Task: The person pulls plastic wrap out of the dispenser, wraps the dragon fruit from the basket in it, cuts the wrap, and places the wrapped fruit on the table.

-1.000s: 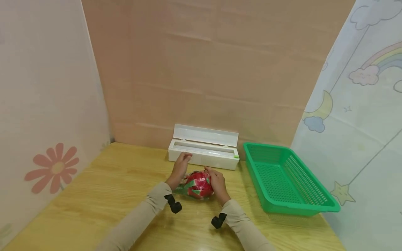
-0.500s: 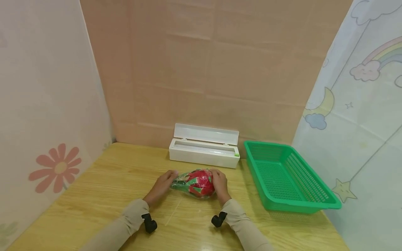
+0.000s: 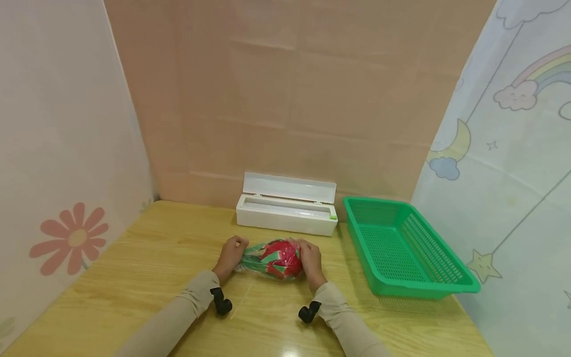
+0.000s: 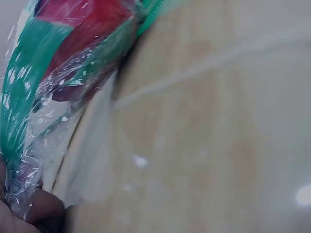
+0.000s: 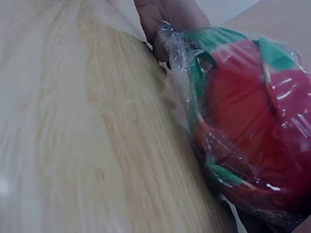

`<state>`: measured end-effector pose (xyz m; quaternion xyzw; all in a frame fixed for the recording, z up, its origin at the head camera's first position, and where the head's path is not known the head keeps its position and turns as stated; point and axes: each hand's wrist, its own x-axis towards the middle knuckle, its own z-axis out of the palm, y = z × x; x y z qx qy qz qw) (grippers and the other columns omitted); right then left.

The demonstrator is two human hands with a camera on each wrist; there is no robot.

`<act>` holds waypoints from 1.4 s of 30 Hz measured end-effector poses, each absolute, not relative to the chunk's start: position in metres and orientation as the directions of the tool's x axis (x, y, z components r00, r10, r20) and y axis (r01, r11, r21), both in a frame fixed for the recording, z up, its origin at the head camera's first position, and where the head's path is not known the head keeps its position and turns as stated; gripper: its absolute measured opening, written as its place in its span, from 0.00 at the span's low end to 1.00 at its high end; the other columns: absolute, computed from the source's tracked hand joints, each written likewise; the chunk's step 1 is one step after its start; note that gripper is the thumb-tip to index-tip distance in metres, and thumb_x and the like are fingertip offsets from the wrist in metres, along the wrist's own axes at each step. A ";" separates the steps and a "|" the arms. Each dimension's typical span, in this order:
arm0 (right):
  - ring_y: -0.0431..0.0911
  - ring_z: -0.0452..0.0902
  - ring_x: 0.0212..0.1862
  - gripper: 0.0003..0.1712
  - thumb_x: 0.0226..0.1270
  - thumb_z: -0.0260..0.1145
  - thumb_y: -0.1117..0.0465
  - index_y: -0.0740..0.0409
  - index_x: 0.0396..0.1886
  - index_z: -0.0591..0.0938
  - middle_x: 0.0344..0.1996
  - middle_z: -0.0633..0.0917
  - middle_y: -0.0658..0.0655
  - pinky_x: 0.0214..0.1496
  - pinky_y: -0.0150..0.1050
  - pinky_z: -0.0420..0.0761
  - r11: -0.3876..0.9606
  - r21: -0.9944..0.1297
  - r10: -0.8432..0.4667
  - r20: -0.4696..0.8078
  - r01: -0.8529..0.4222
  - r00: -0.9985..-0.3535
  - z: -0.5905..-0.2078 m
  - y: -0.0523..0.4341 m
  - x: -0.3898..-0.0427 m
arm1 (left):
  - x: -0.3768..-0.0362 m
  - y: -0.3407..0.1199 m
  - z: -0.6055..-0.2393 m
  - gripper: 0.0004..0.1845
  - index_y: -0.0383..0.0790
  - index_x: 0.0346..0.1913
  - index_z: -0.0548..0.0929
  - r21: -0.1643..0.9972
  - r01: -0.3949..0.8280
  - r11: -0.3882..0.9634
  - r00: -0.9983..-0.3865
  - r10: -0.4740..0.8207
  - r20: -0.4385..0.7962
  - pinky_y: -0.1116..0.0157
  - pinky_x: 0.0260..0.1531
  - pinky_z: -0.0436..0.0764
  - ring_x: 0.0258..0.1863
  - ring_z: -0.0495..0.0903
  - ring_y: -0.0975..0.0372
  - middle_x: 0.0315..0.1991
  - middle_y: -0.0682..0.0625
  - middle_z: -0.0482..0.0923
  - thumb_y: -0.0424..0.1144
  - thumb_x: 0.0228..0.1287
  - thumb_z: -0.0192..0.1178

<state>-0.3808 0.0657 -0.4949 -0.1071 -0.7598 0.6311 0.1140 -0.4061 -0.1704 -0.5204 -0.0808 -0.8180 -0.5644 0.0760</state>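
Observation:
A red and green dragon fruit (image 3: 282, 259), wrapped in clear cling film (image 3: 250, 262), lies on its side at the table's middle. At its left, my left hand (image 3: 231, 254) pinches the bunched end of the film. The left wrist view shows the twisted film (image 4: 26, 182) gathered between thumb and fingers. My right hand (image 3: 311, 260) grips the fruit's rounded right end, its fingers mostly hidden behind it. In the right wrist view the film-covered fruit (image 5: 243, 116) fills the right side, with the left hand (image 5: 170, 19) beyond.
Behind the hands stands a white cling film dispenser (image 3: 285, 223), its lid (image 3: 290, 187) raised and a film roll inside. To the right sits a green plastic basket (image 3: 428, 288). All rest on a wooden table (image 3: 178, 233) against a tan backdrop.
My left hand has come down from above the fruit's far side to its left end, where it now pinches the film. The right hand keeps its place at the right end.

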 end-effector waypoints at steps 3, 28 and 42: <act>0.59 0.76 0.59 0.23 0.73 0.53 0.54 0.67 0.49 0.86 0.51 0.85 0.64 0.65 0.56 0.72 0.169 -0.985 0.300 0.031 0.021 -0.953 -0.496 0.065 -0.381 | -0.412 -0.170 -0.516 0.12 0.27 0.46 0.82 0.923 0.115 0.368 -0.993 0.078 0.093 0.57 0.40 0.79 0.38 0.79 0.56 0.50 0.35 0.80 0.35 0.76 0.54; 0.54 0.74 0.60 0.24 0.74 0.51 0.55 0.65 0.54 0.85 0.56 0.83 0.59 0.67 0.52 0.70 -0.138 -0.989 0.389 0.004 -0.062 -0.921 -0.508 0.050 -0.381 | -0.428 -0.153 -0.510 0.25 0.33 0.45 0.80 0.986 -0.167 0.026 -0.978 0.120 -0.169 0.68 0.20 0.77 0.17 0.78 0.64 0.28 0.46 0.81 0.55 0.75 0.49; 0.54 0.77 0.58 0.22 0.69 0.65 0.51 0.65 0.50 0.86 0.48 0.87 0.57 0.63 0.55 0.74 0.034 -0.995 0.348 0.104 -0.098 -0.932 -0.498 0.057 -0.384 | -0.432 -0.136 -0.527 0.10 0.34 0.49 0.83 0.813 0.300 0.500 -0.925 -0.057 0.376 0.45 0.50 0.73 0.50 0.76 0.43 0.45 0.39 0.82 0.37 0.72 0.59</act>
